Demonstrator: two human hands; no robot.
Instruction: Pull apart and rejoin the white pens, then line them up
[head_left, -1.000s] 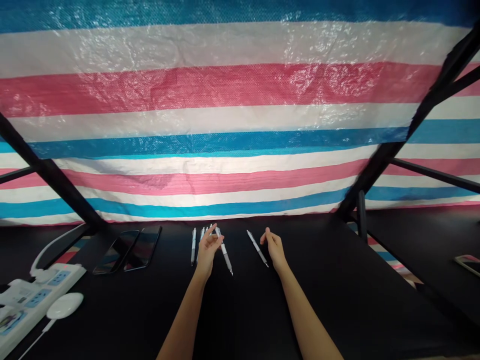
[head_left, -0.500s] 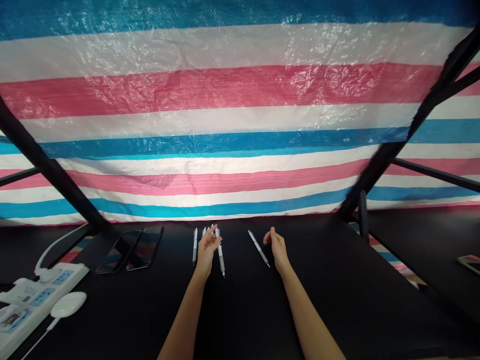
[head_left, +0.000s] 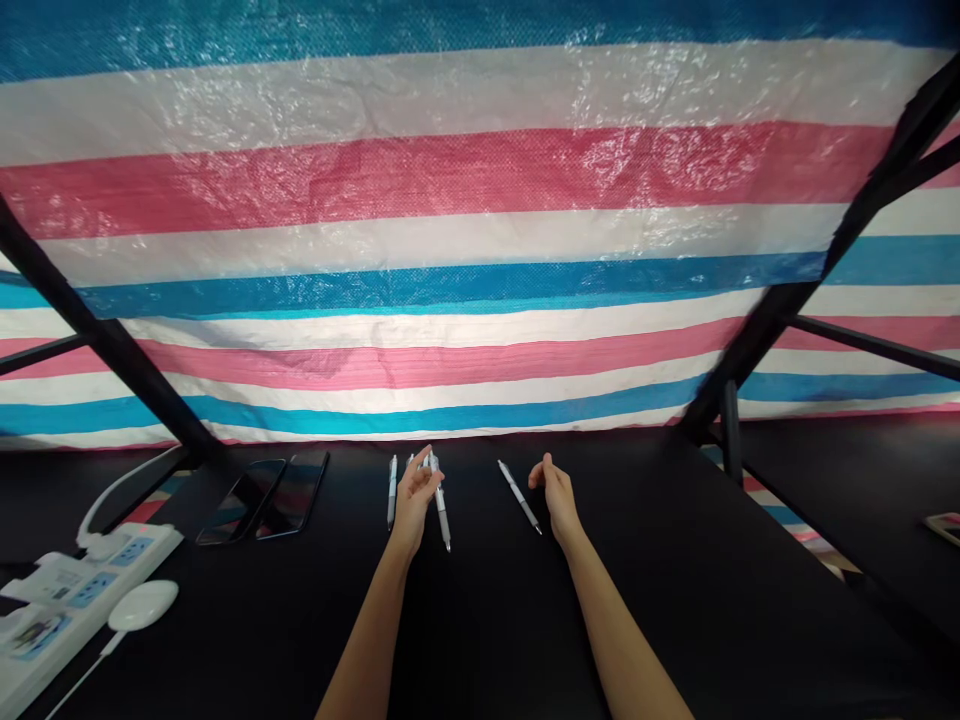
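Note:
My left hand point(head_left: 413, 500) is over a group of white-and-grey pens on the black table. Its thumb and index finger close on one pen point(head_left: 443, 520), whose tip points toward me. Beside that hand, on its left, lies another pen point(head_left: 392, 492); more pens behind the fingers are partly hidden. My right hand point(head_left: 556, 495) rests edge-down, loosely curled, thumb and fingers apart, with nothing visible in it. Just to its left a single pen point(head_left: 519, 497) lies at a slant, apart from the fingers.
Two dark phones point(head_left: 292, 495) lie on the left of the table point(head_left: 480, 640). Nearer me on that side are a white power strip point(head_left: 97, 580) with plugs and a round white charger point(head_left: 144, 606) on a cable. Black frame bars point(head_left: 739, 370) and a striped sheet point(head_left: 465, 370) stand behind.
Both hands and the pens keep nearly the same places. The whole view has shifted very slightly.

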